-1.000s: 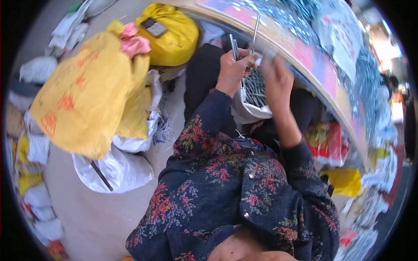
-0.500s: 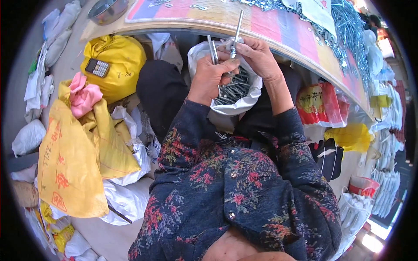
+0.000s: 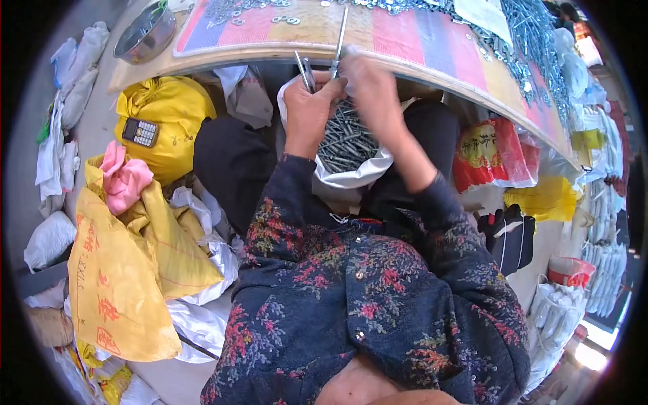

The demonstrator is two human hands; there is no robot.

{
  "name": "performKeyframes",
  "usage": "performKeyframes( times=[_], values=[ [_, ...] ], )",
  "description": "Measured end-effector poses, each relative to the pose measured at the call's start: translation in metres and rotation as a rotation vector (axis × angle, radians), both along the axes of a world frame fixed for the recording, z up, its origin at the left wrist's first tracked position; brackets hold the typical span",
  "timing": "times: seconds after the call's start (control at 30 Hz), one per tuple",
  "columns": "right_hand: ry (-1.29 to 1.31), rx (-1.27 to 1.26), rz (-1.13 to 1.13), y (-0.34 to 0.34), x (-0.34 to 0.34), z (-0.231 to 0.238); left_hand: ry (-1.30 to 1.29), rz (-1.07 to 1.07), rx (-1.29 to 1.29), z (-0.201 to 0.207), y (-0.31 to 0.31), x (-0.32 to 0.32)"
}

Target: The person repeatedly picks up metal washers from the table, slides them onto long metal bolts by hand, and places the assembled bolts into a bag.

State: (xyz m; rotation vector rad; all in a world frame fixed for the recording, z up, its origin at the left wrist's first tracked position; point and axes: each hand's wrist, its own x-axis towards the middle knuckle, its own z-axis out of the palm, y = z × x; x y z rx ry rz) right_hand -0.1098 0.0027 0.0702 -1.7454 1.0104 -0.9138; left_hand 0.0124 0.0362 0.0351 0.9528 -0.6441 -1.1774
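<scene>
My left hand (image 3: 305, 115) is closed around several shiny metal bolts (image 3: 303, 73) that stick up from its fist. A longer bolt (image 3: 342, 37) rises from its thumb and fingertips, tilted slightly right, with a thicker fitting near the grip. My right hand (image 3: 371, 88) is smeared by motion just right of that bolt; whether its fingers hold anything cannot be seen. Below both hands, between my knees, an open white sack (image 3: 358, 177) holds many grey metal bolts or anchors (image 3: 346, 138).
Ahead is a low table with a striped cover (image 3: 398, 34), bearing washers (image 3: 287, 19) and a heap of long bolts (image 3: 533, 40). A metal bowl (image 3: 145, 34) stands at its left. On my left are a yellow bag (image 3: 172, 115) with a phone (image 3: 140, 132) and a yellow sack (image 3: 115, 283).
My right hand, which was pinching the upright bolt's lower part, is now blurred beside it. My left hand keeps its grip on the bolts. The view has shifted slightly.
</scene>
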Motion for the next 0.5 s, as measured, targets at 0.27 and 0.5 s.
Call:
performKeyframes(
  times=[0.27, 0.5],
  values=[
    [-0.008, -0.067, -0.159, -0.006, 0.009, -0.001, 0.051, -0.040, -0.028, -0.002, -0.003, 0.000],
    [-0.476, -0.118, -0.056, 0.000, 0.001, 0.019, 0.124, -0.203, 0.008, 0.012, -0.007, 0.014]
  ],
)
